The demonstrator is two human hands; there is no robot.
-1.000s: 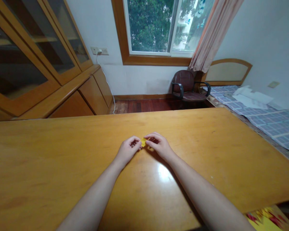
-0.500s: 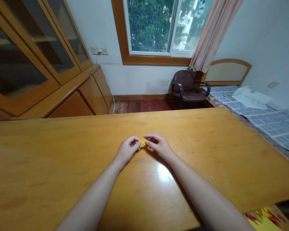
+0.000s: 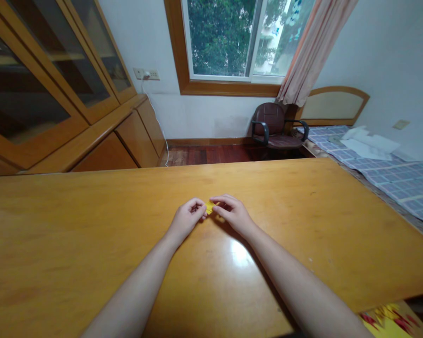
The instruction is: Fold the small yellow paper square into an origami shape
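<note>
Between my two hands is a small piece of folded yellow paper [image 3: 209,207], just above the wooden table [image 3: 102,225]. My left hand [image 3: 189,214] pinches its left edge between thumb and fingers. From the other side, my right hand [image 3: 231,211] has its thumb and curled fingers closed on the right edge. Fingers cover part of the paper, so its full shape is hidden.
Yellow and red paper pieces [image 3: 387,319] lie on a lower surface at the bottom right. Beyond the table stand a brown armchair [image 3: 271,124], a bed with a checked cover [image 3: 398,183] and a glass-doored cabinet [image 3: 88,117].
Both hands stay in almost the same place on the paper. The right thumb and the paper's lower edge have shifted very slightly.
</note>
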